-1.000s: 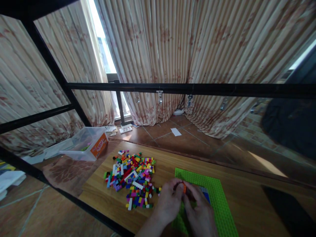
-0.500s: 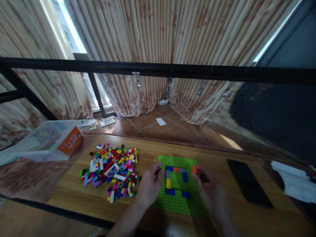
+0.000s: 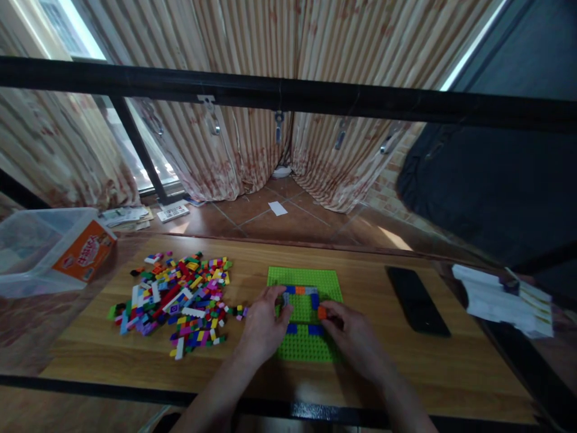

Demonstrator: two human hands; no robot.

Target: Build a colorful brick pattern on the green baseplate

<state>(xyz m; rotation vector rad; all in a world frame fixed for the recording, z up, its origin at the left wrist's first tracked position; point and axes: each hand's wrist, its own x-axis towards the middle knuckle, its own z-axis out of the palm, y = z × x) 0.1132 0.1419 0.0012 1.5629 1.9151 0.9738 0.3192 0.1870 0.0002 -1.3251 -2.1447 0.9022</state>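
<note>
A green studded baseplate [image 3: 300,349] lies on the wooden table, bearing an outline of small building bricks. Along the outline's far side are blue, grey and an orange brick [image 3: 300,290]; a blue brick [image 3: 315,300] runs down its right side, and a blue brick [image 3: 316,330] sits at its near right. My right hand [image 3: 356,338] pinches another orange brick [image 3: 321,313] at the right side, close by the blue one. My left hand [image 3: 264,325] rests over the plate's left edge, thumb and forefinger apart beside the grey bricks, partly covering the outline's left side.
A spread pile of loose coloured bricks [image 3: 180,300] covers the table's left part. A dark phone-like slab [image 3: 417,300] lies at the right. Beyond the left table edge stands a clear plastic bin [image 3: 40,264]; papers [image 3: 491,300] lie off the right side. A black rail [image 3: 315,96] crosses behind.
My right hand has brought the orange brick leftward, down to the outline's right side. My left hand has moved closer against the left bricks. The camera view has shifted.
</note>
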